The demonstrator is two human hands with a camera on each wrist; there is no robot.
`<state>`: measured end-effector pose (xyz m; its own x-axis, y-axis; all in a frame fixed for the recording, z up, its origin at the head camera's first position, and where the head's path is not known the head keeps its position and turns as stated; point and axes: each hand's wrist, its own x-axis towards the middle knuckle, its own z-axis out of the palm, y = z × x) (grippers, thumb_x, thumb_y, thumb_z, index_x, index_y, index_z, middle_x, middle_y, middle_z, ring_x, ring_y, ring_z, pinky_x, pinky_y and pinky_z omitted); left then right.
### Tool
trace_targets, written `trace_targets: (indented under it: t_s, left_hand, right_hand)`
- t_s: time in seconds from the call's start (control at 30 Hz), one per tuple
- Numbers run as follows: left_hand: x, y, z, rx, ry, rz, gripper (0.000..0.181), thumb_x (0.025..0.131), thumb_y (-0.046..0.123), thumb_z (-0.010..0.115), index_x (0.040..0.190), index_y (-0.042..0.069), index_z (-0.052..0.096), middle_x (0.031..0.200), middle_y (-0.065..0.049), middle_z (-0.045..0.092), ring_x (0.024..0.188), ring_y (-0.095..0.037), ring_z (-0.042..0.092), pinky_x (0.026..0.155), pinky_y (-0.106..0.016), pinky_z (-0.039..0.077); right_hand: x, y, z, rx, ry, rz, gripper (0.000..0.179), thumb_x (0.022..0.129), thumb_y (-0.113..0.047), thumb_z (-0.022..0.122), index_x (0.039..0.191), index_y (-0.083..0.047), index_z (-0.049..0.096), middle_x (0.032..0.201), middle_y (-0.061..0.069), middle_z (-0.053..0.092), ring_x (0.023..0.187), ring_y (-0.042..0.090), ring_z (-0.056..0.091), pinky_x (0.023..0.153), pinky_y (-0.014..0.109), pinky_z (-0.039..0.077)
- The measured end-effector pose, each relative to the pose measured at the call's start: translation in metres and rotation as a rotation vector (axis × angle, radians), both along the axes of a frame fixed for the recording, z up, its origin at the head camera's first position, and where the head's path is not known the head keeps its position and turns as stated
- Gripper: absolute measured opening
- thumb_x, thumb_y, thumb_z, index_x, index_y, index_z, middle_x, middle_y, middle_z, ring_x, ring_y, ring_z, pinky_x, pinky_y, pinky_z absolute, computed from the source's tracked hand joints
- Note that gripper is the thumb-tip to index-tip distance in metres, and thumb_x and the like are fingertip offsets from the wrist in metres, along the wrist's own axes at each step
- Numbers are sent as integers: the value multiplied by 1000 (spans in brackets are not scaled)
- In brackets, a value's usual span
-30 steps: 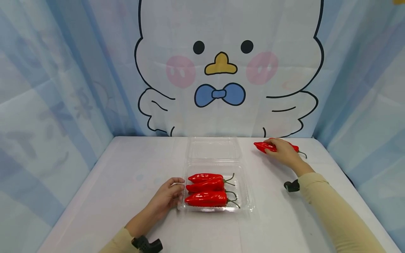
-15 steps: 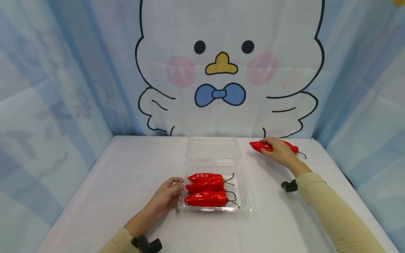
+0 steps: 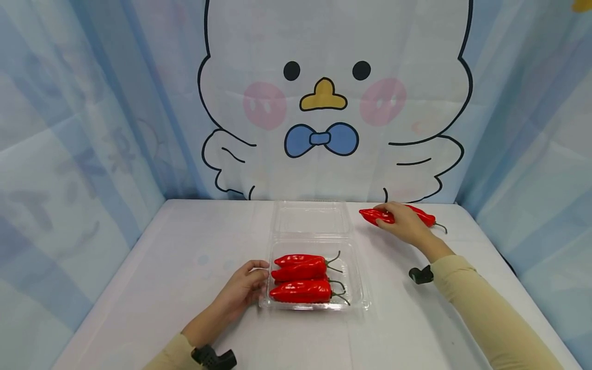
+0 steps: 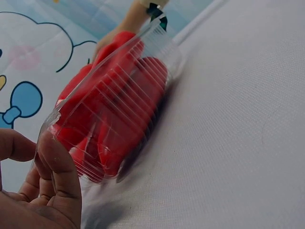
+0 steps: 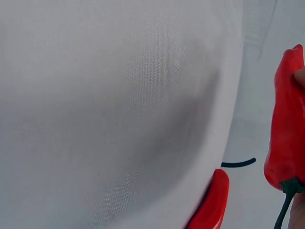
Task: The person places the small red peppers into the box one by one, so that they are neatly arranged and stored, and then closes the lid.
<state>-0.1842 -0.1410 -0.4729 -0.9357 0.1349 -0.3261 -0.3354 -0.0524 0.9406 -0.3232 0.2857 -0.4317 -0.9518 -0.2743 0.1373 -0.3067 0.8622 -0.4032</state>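
My left hand [image 3: 247, 288] pinches the left rim of a clear plastic clamshell box [image 3: 358, 280] between thumb and fingers, as the left wrist view shows closely. Several red chili peppers [image 3: 300, 292] lie side by side in its base, green stems pointing right. Toward the back right, my right hand [image 3: 404, 223] grips another red chili pepper [image 3: 367, 216], its tip pointing left. In the right wrist view this held pepper [image 5: 286, 129] appears raised off the table, stem downward in the picture. One more chili pepper [image 3: 425, 217] lies on the table behind that hand, partly hidden by it.
The box's clear lid [image 3: 312, 218] lies folded back toward the rear edge of the white table [image 3: 185, 246]. A curtain with a cartoon bird [image 3: 324, 169] hangs directly behind the table, and blue curtains [image 3: 532, 169] enclose both sides.
My right hand has shifted a little to the left with its chili pepper, away from the pepper on the table. The left hand and the box have stayed in place.
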Motion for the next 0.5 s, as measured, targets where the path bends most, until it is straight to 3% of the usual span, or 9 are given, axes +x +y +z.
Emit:
trace_targets:
  t_s: [0.5]
  left_hand:
    - [-1, 0, -2, -15, -10, -1, 36, 98, 16, 61, 130, 4, 50, 87, -1, 57, 71, -13, 51, 62, -20, 50]
  right_hand:
    - [5, -11, 5, -3, 19, 27, 46, 96, -22, 72, 138, -7, 62, 136, 20, 63, 125, 40, 56, 104, 60, 51]
